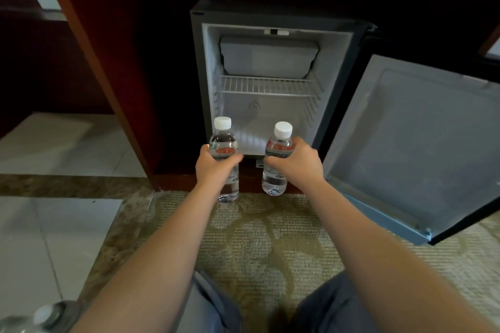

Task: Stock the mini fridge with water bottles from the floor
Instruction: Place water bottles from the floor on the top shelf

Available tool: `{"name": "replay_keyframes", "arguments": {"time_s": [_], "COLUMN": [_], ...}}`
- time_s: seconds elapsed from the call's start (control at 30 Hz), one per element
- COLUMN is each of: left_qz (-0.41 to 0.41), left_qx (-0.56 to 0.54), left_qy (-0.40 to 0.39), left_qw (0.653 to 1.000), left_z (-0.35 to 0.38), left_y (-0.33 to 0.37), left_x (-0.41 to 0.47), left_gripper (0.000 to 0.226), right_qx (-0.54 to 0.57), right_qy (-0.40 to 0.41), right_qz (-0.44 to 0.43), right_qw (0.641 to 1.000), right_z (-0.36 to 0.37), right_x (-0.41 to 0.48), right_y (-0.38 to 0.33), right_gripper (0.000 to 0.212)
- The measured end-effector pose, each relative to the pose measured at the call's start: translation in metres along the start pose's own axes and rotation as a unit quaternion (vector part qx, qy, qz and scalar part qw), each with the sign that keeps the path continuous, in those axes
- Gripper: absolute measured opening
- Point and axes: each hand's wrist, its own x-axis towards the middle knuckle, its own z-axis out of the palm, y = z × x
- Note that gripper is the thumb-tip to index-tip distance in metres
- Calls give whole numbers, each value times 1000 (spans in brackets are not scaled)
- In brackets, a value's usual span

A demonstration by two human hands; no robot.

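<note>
The mini fridge point(205, 67) stands open in a dark wooden cabinet, with nothing on its wire shelf point(266, 86) or floor. My left hand point(213, 167) grips a clear water bottle point(224, 140) with a white cap and red label, held upright just before the fridge's lower left corner. A second, matching bottle point(280, 143) is upright in my right hand point(297, 162), in front of the fridge's lower right. Both bottles hang just above the carpet edge, outside the fridge.
The fridge door point(422, 143) swings out to the right over the patterned carpet point(270, 238). A wooden cabinet panel point(108, 76) rises at the left, beside pale floor tiles point(54, 224). More bottle caps point(43, 315) show at the bottom left corner. My knees are at the bottom.
</note>
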Motion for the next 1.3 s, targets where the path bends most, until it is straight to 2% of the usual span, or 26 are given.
{"name": "replay_keyframes", "arguments": {"time_s": [0.17, 0.37, 0.57, 0.8, 1.0, 1.1, 1.2, 1.3], "left_qz": [22, 70, 67, 33, 53, 73, 82, 108], "left_qx": [40, 98, 163, 163, 140, 104, 40, 2], "left_qy": [16, 17, 10, 18, 42, 73, 85, 73], "left_qw": [999, 993, 984, 986, 988, 989, 992, 991], "left_z": [0, 18, 36, 50, 56, 59, 63, 63], "left_y": [-2, 14, 12, -3, -3, 9, 31, 61], "left_x": [9, 40, 73, 93, 114, 122, 129, 139], "left_gripper": [40, 53, 59, 51, 53, 55, 57, 56], "right_qx": [23, 83, 157, 149, 149, 225, 362, 387], "right_qy": [5, 40, 35, 26, 42, 92, 128, 154], "right_qz": [21, 21, 38, 62, 38, 34, 25, 0], "right_qw": [1000, 995, 986, 987, 987, 969, 923, 909], "right_z": [1, 2, 14, 34, 48, 45, 38, 25], "right_x": [8, 42, 76, 103, 120, 129, 136, 144], "right_y": [4, -2, 6, 20, 24, 10, -10, -30], "right_gripper": [56, 58, 52, 54, 48, 48, 50, 50]}}
